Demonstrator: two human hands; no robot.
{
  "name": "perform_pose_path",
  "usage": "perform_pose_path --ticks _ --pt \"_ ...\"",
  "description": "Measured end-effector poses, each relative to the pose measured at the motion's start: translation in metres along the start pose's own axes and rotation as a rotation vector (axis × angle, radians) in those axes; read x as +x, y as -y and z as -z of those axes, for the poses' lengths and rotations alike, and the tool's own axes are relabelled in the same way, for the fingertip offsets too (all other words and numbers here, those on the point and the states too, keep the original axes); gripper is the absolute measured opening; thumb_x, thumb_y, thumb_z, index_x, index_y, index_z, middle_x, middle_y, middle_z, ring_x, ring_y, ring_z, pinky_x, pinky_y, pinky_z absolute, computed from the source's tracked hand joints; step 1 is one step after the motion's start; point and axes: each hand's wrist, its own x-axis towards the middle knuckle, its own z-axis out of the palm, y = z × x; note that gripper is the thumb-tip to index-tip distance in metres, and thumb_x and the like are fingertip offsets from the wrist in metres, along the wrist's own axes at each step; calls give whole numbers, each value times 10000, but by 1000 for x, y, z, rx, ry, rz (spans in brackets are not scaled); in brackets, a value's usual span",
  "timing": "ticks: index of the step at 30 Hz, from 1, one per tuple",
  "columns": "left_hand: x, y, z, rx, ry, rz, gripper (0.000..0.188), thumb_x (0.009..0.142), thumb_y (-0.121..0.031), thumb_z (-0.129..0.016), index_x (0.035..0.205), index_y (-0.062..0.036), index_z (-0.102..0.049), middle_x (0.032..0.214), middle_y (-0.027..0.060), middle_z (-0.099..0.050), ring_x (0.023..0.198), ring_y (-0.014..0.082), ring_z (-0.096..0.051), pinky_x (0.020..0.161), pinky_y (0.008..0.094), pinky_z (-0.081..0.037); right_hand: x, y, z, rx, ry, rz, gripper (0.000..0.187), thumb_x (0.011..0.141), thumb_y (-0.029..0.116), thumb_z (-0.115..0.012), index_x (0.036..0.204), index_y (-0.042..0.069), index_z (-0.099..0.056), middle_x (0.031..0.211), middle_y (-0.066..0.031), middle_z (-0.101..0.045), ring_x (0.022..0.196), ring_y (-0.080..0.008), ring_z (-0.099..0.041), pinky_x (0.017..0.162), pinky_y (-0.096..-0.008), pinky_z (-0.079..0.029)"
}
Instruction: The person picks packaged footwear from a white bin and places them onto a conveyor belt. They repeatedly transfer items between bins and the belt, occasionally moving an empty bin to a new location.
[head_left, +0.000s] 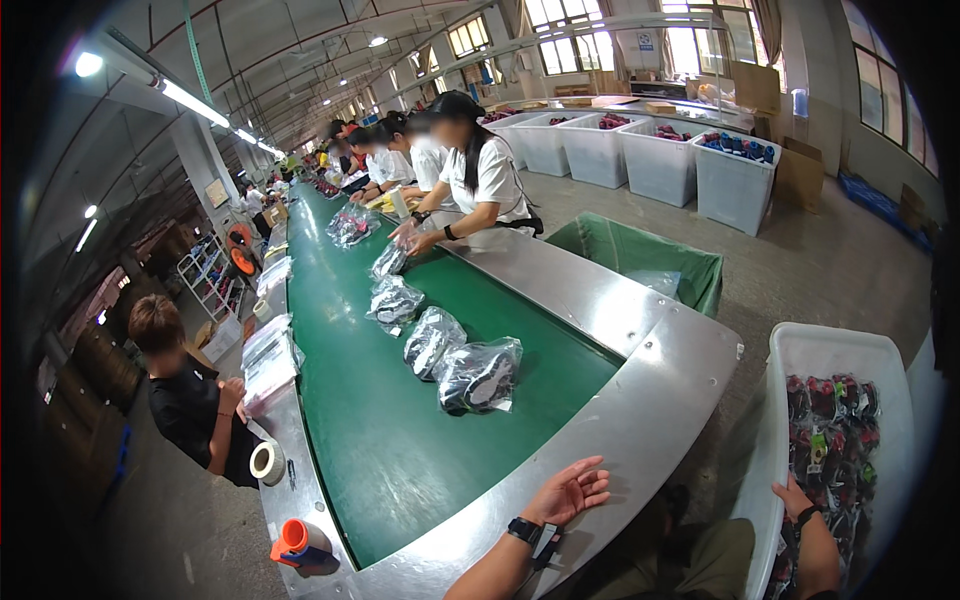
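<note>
Factory hall under strip lights, with the green belt [390, 480] running away from me and people lined along its far right side. Right of the belt's near end, across a strip of floor, stands the white bin [845, 340], its mouth facing up. Its long axis runs away from me, far end pointing out past the belt's right side; the near end is partly hidden by my arm and the picture's edge. Bagged dark-and-red goods [830, 440] fill it, packed close, probably to save room. My right hand [795, 500] has its fingers bent over the bin's belt-side rim, perhaps to steady it or me; how firmly, I can't tell. My left hand [570, 492] is empty, palm turned up, fingers loosely spread above the metal border [640, 400] at the belt's near right corner. On the belt, clear-bagged shoes [480, 377] lie in a slanting line, perhaps spaced for picking up singly. The nearest bag's long axis seems to slope up to the right; I can't tell which end is the toe. Left of the belt, a tape roll [267, 463] sits on the ledge, likely within a worker's reach.
</note>
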Motion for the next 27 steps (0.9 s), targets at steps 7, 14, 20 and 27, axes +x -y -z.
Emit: perform_pose_path --ticks 7,14,20,27 --pt "0 -4 -4 -18 16 -5 435 1083 -281 -506 1454 -56 -481 1243 124 -647 1124 224 -666 1042 445 -541 -1 1 3 -18 -4 17 796 978 180 -635 1629 107 -184 1497 -111 -457 1362 -243 -429 1167 -397 -317" --pt "1 -8 -7 -27 18 2 437 1083 -280 -505 1455 -52 -480 1248 133 -645 1124 232 -671 1045 450 -541 0 8 2 -10 12 26 780 986 184 -630 1625 104 -191 1491 -113 -462 1351 -240 -434 1156 -399 -332" --pt "-1 -12 -12 -41 17 -2 432 1084 -276 -502 1450 -48 -483 1250 140 -644 1124 237 -672 1041 453 -543 0 12 1 -19 -4 32 777 988 194 -637 1623 106 -197 1482 -112 -469 1339 -241 -442 1148 -404 -343" --pt "0 -15 -9 -22 30 -3 416 1086 -288 -497 1438 -66 -499 1253 122 -646 1133 234 -665 1022 434 -557 -4 24 -5 -30 -35 -7 760 1000 266 -637 1615 89 -227 1480 -120 -479 1325 -254 -465 1133 -397 -362"
